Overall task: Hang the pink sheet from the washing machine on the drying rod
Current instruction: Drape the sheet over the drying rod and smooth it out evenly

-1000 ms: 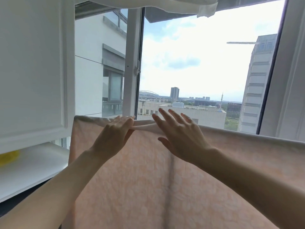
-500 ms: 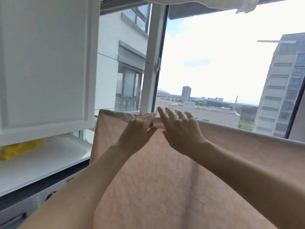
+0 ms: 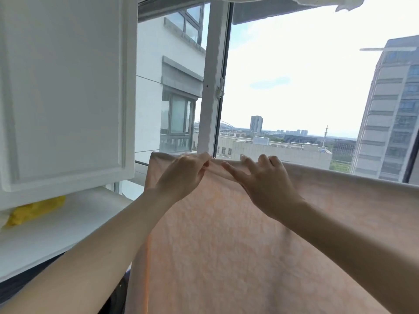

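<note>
Pink sheet (image 3: 226, 234) already draped across from 9 to 3 o'clock; left hand (image 3: 183, 175) pinches its top fold, right hand (image 3: 265, 182) curls over it; likely next, smoothing outward.

A large window (image 3: 306, 87) fills the far side, its white frame post (image 3: 214, 82) upright left of centre. Bright daylight pours in from a pale, cloudy sky over distant towers and low rooftops. At left hangs a white panelled cabinet door (image 3: 63, 91) above a white counter (image 3: 56, 227), where something yellow (image 3: 34, 211) lies.
</note>
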Action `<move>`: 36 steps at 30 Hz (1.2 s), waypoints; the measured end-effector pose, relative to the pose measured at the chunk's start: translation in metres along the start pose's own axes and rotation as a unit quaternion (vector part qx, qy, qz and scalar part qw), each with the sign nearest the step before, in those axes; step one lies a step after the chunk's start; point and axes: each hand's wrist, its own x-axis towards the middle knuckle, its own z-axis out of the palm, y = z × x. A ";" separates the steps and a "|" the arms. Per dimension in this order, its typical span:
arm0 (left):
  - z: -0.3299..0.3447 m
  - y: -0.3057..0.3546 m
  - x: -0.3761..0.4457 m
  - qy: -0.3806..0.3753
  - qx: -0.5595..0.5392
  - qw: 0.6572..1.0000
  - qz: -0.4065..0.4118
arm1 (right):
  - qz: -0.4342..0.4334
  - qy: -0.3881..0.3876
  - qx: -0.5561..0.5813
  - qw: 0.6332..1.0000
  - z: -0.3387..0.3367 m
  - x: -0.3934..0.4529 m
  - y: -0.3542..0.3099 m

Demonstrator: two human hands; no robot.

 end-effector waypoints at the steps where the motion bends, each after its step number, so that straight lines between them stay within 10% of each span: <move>1: -0.002 -0.004 0.001 0.000 0.004 1.000 -0.003 | 0.000 0.003 0.004 1.000 0.000 -0.001 0.000; 17: -0.015 -0.035 0.018 -0.015 -0.027 0.989 -0.141 | 0.010 0.042 0.035 0.998 0.012 -0.004 0.005; 30: -0.018 -0.060 -0.043 0.001 0.120 0.992 0.045 | -0.018 0.133 0.052 0.990 0.025 -0.008 0.005; 36: -0.010 -0.063 -0.040 -0.033 0.100 0.994 -0.030 | -0.016 0.137 0.080 0.987 0.025 -0.001 -0.004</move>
